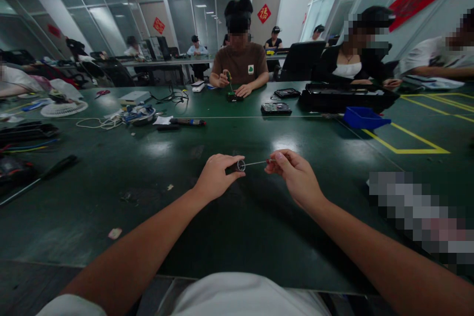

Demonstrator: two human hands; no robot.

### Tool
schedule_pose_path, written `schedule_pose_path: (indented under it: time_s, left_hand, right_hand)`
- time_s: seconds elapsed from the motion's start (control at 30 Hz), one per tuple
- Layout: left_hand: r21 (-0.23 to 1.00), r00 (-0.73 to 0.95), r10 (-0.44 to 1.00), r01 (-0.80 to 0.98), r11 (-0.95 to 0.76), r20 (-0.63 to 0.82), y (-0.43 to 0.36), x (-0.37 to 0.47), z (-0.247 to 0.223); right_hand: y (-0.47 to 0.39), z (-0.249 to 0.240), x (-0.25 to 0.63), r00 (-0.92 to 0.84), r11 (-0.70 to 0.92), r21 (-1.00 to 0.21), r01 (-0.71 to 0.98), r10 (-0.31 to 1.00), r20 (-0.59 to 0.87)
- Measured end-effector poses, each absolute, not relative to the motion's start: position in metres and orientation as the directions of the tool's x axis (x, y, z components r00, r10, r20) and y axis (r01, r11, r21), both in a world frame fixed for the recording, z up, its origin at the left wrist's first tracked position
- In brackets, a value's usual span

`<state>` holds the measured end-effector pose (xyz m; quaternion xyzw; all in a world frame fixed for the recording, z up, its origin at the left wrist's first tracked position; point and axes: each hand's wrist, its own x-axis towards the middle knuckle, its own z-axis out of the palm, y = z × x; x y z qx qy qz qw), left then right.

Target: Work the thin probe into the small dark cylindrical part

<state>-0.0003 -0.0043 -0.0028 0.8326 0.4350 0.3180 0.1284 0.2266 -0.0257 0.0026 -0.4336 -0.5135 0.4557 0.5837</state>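
Between thumb and fingers, my left hand [218,175] grips a small cylindrical part [241,165] whose round open end faces right. My right hand [294,175] pinches the reddish handle of a thin screwdriver [255,163]. The metal shaft points left, and its tip meets the open end of the cylinder. Whether the tip is inside cannot be made out. Both hands are above the green table [259,247], in front of my body.
Across the table a person [240,64] works on a small device. A blue bin [365,117] and a long black housing [346,98] are at the back right. Bundled cables [138,114] and a pen-like tool [187,122] lie back left; a long screwdriver [55,168] lies left.
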Motion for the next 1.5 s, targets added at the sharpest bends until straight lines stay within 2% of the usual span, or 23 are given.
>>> schedule_pose_path:
  time_s: [0.17, 0.43, 0.7, 0.87, 1.13, 1.3, 1.5]
  left_hand:
    - [0.511, 0.436, 0.823, 0.645, -0.568, 0.364, -0.005, 0.001, -0.002]
    - [0.502, 0.414, 0.859, 0.698, -0.511, 0.3, -0.006, 0.001, -0.002]
    - [0.493, 0.425, 0.838, 0.679, -0.545, 0.341, -0.004, 0.0, -0.003]
    - [0.476, 0.438, 0.825, 0.674, -0.565, 0.358, -0.002, -0.001, -0.005]
    - [0.474, 0.438, 0.827, 0.678, -0.562, 0.353, -0.004, -0.001, -0.004]
    - [0.483, 0.423, 0.84, 0.688, -0.542, 0.34, -0.004, -0.002, -0.004]
    - [0.469, 0.442, 0.826, 0.68, -0.563, 0.35, -0.003, -0.002, -0.006]
  right_hand:
    - [-0.025, 0.002, 0.227, 0.099, 0.2, -0.977, -0.075, 0.976, 0.192]
    - [-0.026, 0.005, 0.229, 0.07, 0.233, -0.969, 0.078, 0.969, 0.239]
    - [-0.033, 0.017, 0.231, 0.049, 0.242, -0.895, 0.375, 0.959, 0.28]
    - [-0.037, 0.013, 0.229, -0.023, 0.339, -0.88, 0.334, 0.936, 0.352]
    - [-0.037, 0.014, 0.229, -0.042, 0.261, -0.857, 0.444, 0.962, 0.271]
    - [-0.037, 0.011, 0.23, -0.091, 0.322, -0.868, 0.379, 0.946, 0.311]
    - [-0.034, 0.009, 0.232, -0.085, 0.289, -0.901, 0.323, 0.957, 0.277]
